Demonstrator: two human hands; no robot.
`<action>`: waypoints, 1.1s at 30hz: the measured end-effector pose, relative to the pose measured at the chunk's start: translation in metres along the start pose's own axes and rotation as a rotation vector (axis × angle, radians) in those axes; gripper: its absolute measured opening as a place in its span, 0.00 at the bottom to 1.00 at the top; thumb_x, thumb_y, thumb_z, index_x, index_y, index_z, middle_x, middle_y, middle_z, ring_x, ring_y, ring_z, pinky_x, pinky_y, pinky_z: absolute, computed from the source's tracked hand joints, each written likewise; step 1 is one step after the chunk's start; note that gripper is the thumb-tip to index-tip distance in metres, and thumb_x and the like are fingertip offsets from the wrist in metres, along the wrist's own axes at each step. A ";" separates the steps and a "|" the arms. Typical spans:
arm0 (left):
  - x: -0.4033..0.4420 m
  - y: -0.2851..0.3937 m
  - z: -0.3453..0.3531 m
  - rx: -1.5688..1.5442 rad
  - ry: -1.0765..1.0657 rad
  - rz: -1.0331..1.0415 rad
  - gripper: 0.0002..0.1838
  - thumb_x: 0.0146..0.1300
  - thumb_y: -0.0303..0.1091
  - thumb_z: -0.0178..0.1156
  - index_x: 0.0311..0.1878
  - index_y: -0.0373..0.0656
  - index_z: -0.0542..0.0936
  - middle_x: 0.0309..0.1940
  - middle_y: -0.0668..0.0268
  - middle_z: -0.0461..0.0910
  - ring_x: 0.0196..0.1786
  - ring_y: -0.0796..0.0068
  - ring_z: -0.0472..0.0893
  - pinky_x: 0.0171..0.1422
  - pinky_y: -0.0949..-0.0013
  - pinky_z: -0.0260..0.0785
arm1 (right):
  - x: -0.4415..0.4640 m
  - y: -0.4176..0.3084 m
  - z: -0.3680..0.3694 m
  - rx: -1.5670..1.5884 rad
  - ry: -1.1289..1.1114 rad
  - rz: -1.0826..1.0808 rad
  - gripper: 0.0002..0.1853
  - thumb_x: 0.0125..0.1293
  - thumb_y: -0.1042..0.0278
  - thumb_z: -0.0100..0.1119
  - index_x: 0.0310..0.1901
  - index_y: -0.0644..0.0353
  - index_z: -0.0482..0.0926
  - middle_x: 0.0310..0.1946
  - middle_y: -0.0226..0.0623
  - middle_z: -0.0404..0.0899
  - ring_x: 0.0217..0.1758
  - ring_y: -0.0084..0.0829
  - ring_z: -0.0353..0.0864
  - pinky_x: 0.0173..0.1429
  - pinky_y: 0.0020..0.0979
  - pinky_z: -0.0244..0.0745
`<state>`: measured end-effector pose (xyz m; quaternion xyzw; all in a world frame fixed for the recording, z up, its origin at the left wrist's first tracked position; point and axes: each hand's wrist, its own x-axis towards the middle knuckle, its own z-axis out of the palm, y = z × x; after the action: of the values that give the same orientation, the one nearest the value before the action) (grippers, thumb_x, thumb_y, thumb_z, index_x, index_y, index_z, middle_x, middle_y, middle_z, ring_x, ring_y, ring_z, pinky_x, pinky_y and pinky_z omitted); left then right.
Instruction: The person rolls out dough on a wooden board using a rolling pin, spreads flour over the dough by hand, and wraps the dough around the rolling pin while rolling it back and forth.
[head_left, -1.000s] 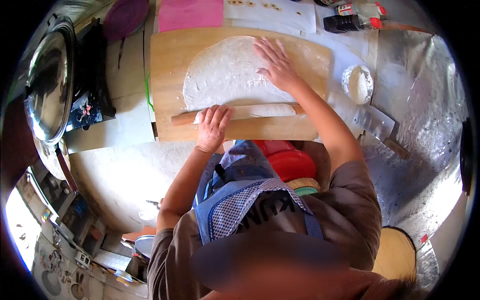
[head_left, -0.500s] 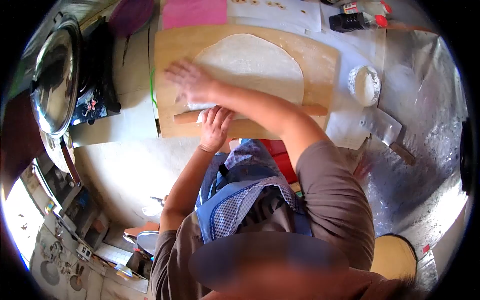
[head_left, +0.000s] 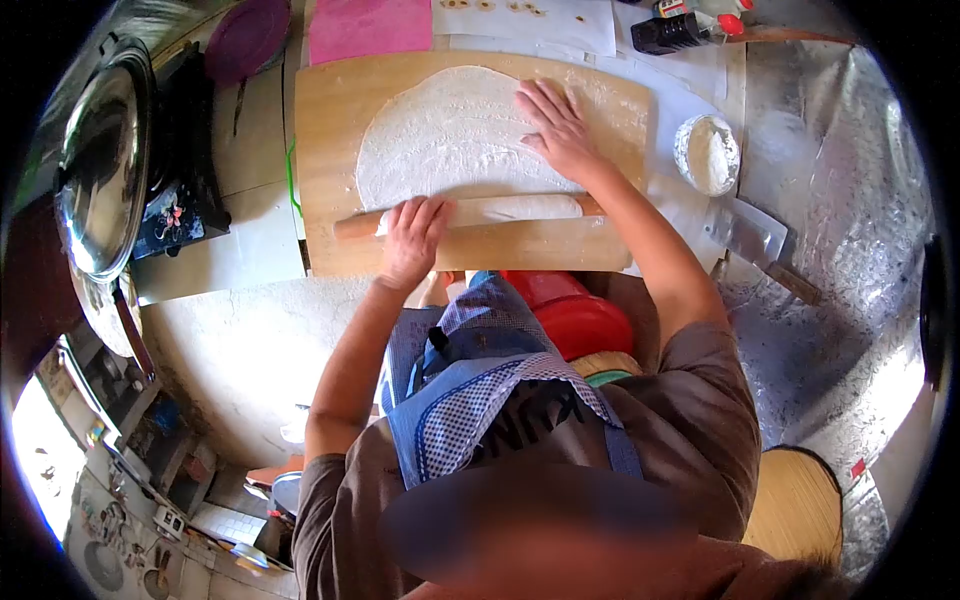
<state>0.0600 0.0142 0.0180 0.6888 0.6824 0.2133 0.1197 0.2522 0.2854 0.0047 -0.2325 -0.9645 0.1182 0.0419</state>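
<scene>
A wide, thin sheet of dough (head_left: pixel 440 130) lies on the wooden board (head_left: pixel 330 110), with loose white flour scattered over it. Its near edge is wrapped round a wooden rolling pin (head_left: pixel 357 226), whose bare ends stick out at both sides. My left hand (head_left: pixel 412 240) is closed over the pin near its left end, on the wrapped dough. Fingers stretched out, my right hand (head_left: pixel 560 130) rests flat at the right edge of the sheet, apart from the pin.
A bowl of flour (head_left: pixel 708 155) stands right of the board, with a cleaver (head_left: pixel 750 235) below it. Dark bottles (head_left: pixel 665 35) lie at the upper right. On the left is a stove with a large lidded pan (head_left: pixel 105 160). A pink sheet (head_left: pixel 370 30) lies behind the board.
My right hand has swept from the left side of the dough across to its right edge, uncrossing from my left arm. Flour now shows strewn on the sheet. The left hand stays on the pin.
</scene>
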 end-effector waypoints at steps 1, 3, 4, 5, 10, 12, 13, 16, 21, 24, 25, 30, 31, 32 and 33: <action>0.007 -0.003 -0.005 -0.027 -0.054 -0.013 0.25 0.59 0.34 0.56 0.61 0.42 0.76 0.57 0.63 0.76 0.60 0.59 0.74 0.65 0.53 0.66 | -0.008 -0.006 -0.010 -0.001 -0.069 0.066 0.37 0.70 0.54 0.58 0.78 0.49 0.56 0.81 0.32 0.50 0.84 0.35 0.45 0.84 0.49 0.38; 0.022 -0.007 -0.016 -0.073 -0.136 -0.044 0.24 0.62 0.34 0.57 0.63 0.42 0.76 0.60 0.62 0.75 0.66 0.57 0.71 0.73 0.50 0.61 | -0.015 -0.025 -0.031 0.078 -0.047 0.145 0.32 0.70 0.61 0.57 0.74 0.51 0.62 0.78 0.34 0.56 0.82 0.39 0.54 0.82 0.47 0.47; 0.030 -0.011 -0.018 -0.016 -0.109 -0.032 0.24 0.63 0.32 0.57 0.63 0.43 0.76 0.62 0.62 0.74 0.69 0.57 0.69 0.76 0.48 0.57 | -0.013 -0.036 -0.041 0.218 0.052 0.140 0.29 0.69 0.63 0.58 0.71 0.53 0.67 0.75 0.35 0.61 0.79 0.41 0.59 0.80 0.47 0.53; 0.036 -0.013 -0.019 0.045 -0.082 -0.020 0.24 0.64 0.31 0.57 0.64 0.43 0.76 0.65 0.61 0.72 0.72 0.56 0.66 0.79 0.47 0.54 | -0.011 -0.050 -0.047 0.359 0.154 0.133 0.25 0.69 0.65 0.58 0.67 0.56 0.71 0.73 0.36 0.66 0.76 0.43 0.64 0.78 0.47 0.59; 0.040 0.025 0.000 0.137 -0.119 -0.190 0.34 0.66 0.42 0.57 0.75 0.47 0.65 0.77 0.67 0.62 0.81 0.62 0.55 0.84 0.42 0.37 | -0.041 -0.130 -0.001 0.178 0.065 0.093 0.30 0.69 0.61 0.58 0.71 0.57 0.67 0.74 0.37 0.63 0.78 0.43 0.60 0.78 0.50 0.55; 0.008 0.044 0.008 0.124 -0.094 -0.175 0.38 0.67 0.48 0.57 0.78 0.48 0.61 0.79 0.64 0.58 0.83 0.57 0.49 0.83 0.39 0.35 | -0.073 -0.147 0.001 0.130 0.023 0.094 0.37 0.67 0.55 0.59 0.76 0.53 0.60 0.77 0.34 0.59 0.81 0.42 0.55 0.79 0.54 0.50; -0.007 0.051 0.011 0.082 -0.078 -0.174 0.38 0.67 0.49 0.56 0.78 0.48 0.60 0.80 0.63 0.56 0.83 0.55 0.48 0.83 0.39 0.33 | -0.089 -0.156 -0.002 0.180 0.006 0.107 0.39 0.66 0.49 0.60 0.76 0.53 0.61 0.79 0.34 0.56 0.82 0.43 0.51 0.80 0.54 0.49; -0.006 0.036 0.014 0.118 -0.091 -0.132 0.39 0.69 0.55 0.53 0.79 0.48 0.59 0.80 0.60 0.54 0.83 0.51 0.47 0.83 0.38 0.33 | -0.092 -0.147 0.005 0.148 -0.008 0.096 0.39 0.66 0.46 0.60 0.76 0.47 0.61 0.79 0.28 0.54 0.83 0.43 0.49 0.79 0.58 0.50; 0.100 -0.030 0.002 0.323 0.073 -0.257 0.36 0.71 0.56 0.52 0.75 0.45 0.64 0.77 0.63 0.61 0.79 0.52 0.59 0.81 0.39 0.45 | 0.010 -0.077 -0.003 -0.031 0.094 0.240 0.35 0.70 0.42 0.53 0.75 0.45 0.63 0.80 0.24 0.53 0.83 0.47 0.48 0.77 0.64 0.50; 0.095 -0.028 -0.002 0.273 0.118 -0.263 0.34 0.72 0.54 0.51 0.75 0.48 0.65 0.77 0.65 0.62 0.79 0.52 0.57 0.81 0.40 0.43 | 0.005 -0.070 -0.002 -0.076 0.149 0.265 0.34 0.70 0.42 0.53 0.74 0.45 0.65 0.79 0.22 0.54 0.83 0.47 0.47 0.76 0.65 0.49; 0.075 -0.021 -0.001 0.287 0.044 -0.269 0.33 0.72 0.54 0.51 0.76 0.50 0.64 0.77 0.66 0.61 0.80 0.52 0.56 0.81 0.40 0.42 | -0.015 -0.075 -0.001 -0.071 0.154 0.262 0.34 0.70 0.42 0.53 0.74 0.45 0.65 0.79 0.22 0.54 0.83 0.47 0.47 0.76 0.65 0.49; 0.008 0.002 -0.010 0.272 -0.045 -0.277 0.34 0.70 0.53 0.53 0.77 0.55 0.63 0.79 0.64 0.57 0.81 0.49 0.53 0.82 0.41 0.42 | -0.101 -0.094 -0.009 -0.037 -0.007 0.155 0.35 0.70 0.41 0.52 0.76 0.41 0.62 0.80 0.20 0.53 0.84 0.46 0.45 0.77 0.66 0.46; 0.017 -0.008 -0.010 0.279 -0.025 -0.275 0.35 0.70 0.53 0.53 0.77 0.55 0.63 0.79 0.63 0.58 0.80 0.48 0.53 0.82 0.41 0.42 | -0.091 -0.089 -0.012 -0.030 -0.014 0.152 0.35 0.70 0.41 0.52 0.76 0.41 0.62 0.80 0.20 0.53 0.84 0.46 0.45 0.77 0.66 0.46; 0.028 -0.020 -0.010 0.286 -0.006 -0.269 0.35 0.69 0.54 0.53 0.77 0.55 0.63 0.78 0.63 0.58 0.80 0.48 0.53 0.81 0.41 0.42 | -0.070 -0.075 -0.011 -0.044 0.037 0.183 0.34 0.70 0.42 0.53 0.75 0.41 0.63 0.80 0.21 0.54 0.83 0.47 0.45 0.77 0.66 0.47; 0.050 -0.041 -0.006 0.394 0.018 -0.270 0.35 0.70 0.54 0.53 0.77 0.55 0.63 0.78 0.62 0.59 0.80 0.49 0.55 0.81 0.40 0.43 | -0.046 -0.058 -0.012 -0.064 0.092 0.215 0.33 0.71 0.44 0.54 0.75 0.40 0.64 0.79 0.22 0.55 0.83 0.47 0.46 0.77 0.66 0.47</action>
<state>0.0198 0.0644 0.0113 0.5993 0.7979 0.0641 0.0044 0.2690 0.2165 0.0294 -0.3407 -0.9344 0.0805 0.0658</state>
